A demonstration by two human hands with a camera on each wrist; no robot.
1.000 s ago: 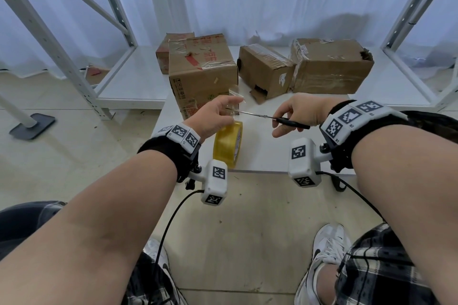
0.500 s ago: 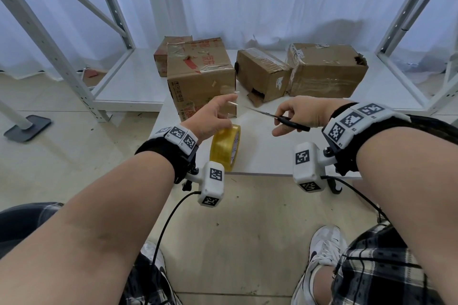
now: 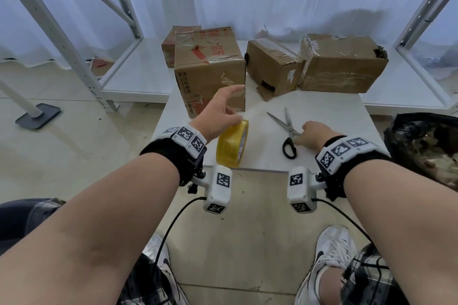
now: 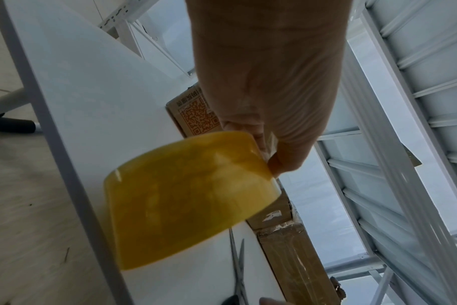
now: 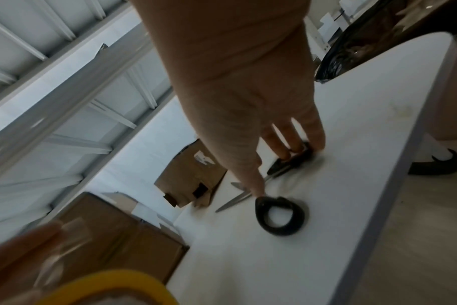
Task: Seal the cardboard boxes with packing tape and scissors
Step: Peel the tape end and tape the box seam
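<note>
A yellow tape roll (image 3: 231, 143) stands on edge at the white table's (image 3: 322, 106) front, gripped by the curled lower fingers of my left hand (image 3: 223, 111). The left wrist view shows those fingers (image 4: 258, 132) at the roll's (image 4: 185, 198) rim. A short clear tape strip (image 3: 238, 89) hangs from the raised fingertips, just before the large cardboard box (image 3: 210, 67). Black-handled scissors (image 3: 288, 131) lie open on the table. My right hand (image 3: 307, 132) rests on their handles (image 5: 279, 214), with its fingers (image 5: 298, 142) straight.
Three more boxes stand at the back: a small one (image 3: 171, 49) behind the large box, a torn one (image 3: 272, 67) in the middle, a wide one (image 3: 344, 64) on the right. A black bag (image 3: 421, 141) sits at the table's right. White shelf racks (image 3: 133, 77) flank the table.
The scissors, held in the air at the tape before, now lie open on the table under my lowered right hand. My left hand has moved forward toward the large box with a strip.
</note>
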